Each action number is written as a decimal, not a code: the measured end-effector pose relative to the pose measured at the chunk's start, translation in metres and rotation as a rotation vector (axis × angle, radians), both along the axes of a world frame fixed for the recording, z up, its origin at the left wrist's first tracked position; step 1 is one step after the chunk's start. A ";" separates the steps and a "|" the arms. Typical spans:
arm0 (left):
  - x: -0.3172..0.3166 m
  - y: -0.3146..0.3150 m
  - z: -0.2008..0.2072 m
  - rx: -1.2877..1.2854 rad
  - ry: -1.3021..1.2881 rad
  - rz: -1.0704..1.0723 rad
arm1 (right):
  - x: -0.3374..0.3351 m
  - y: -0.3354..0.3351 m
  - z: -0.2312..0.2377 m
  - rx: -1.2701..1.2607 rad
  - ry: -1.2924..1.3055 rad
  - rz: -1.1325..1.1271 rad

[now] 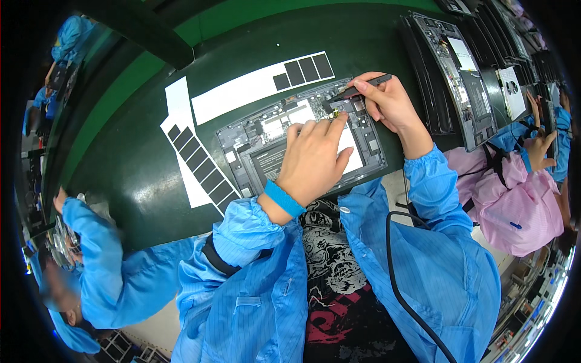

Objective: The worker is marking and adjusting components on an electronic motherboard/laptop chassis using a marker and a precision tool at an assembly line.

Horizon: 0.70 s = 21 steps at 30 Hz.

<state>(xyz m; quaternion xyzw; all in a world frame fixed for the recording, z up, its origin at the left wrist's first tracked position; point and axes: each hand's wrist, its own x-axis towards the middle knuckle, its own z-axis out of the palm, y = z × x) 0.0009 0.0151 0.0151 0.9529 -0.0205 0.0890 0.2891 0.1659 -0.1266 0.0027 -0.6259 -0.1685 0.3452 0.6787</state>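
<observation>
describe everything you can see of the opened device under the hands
The opened device is a dark grey, rectangular, plastic-looking casing lying insides up on the green table, its right end farther from the person. Inside show a black block, circuitry and white panels. The left hand seems to rest on its middle; the right hand holds a slim black tool over its far side; tip contact is unclear.

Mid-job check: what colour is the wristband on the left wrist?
The wristband is bright blue; the head view shows it best.
</observation>
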 end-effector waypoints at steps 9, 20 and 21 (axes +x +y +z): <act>-0.001 0.001 0.000 0.007 0.002 -0.003 | -0.002 0.001 -0.007 0.018 -0.057 -0.060; -0.001 0.000 0.000 0.004 0.005 -0.003 | -0.007 -0.001 -0.011 -0.029 -0.160 -0.116; -0.001 0.000 0.001 0.006 0.010 -0.003 | -0.007 -0.001 -0.011 -0.030 -0.159 -0.117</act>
